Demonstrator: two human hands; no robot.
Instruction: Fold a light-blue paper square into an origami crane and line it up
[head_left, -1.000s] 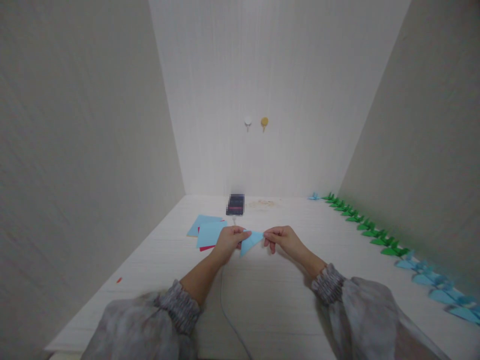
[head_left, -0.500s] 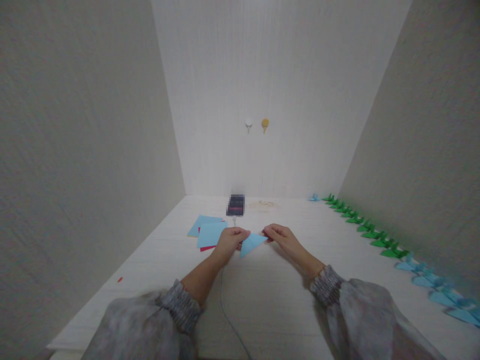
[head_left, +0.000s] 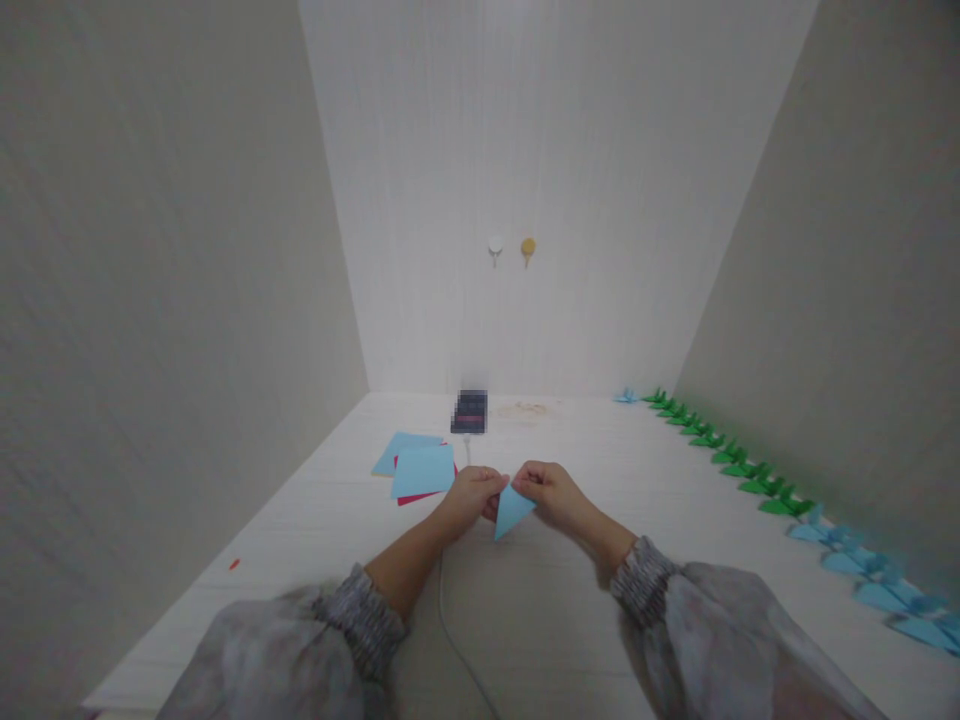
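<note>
Between my hands is a light blue sheet of origami paper, folded to a triangle with one point hanging down toward me. My left hand pinches its upper left edge between thumb and fingers. With thumb and fingertips, my right hand grips the top right part of the same paper. The fingers of both hands are closed, and the hands are close together above the table. Left of my left hand lies a stack of square sheets, light blue on top with red showing beneath.
A phone lies at the back, joined to a white cable that runs toward me under my left wrist. Along the right wall stand several green paper cranes and blue paper cranes. A small red scrap lies at left.
My right hand has moved left, closer to my left hand, and now grips the paper near its top. The paper has turned so its point hangs lower.
</note>
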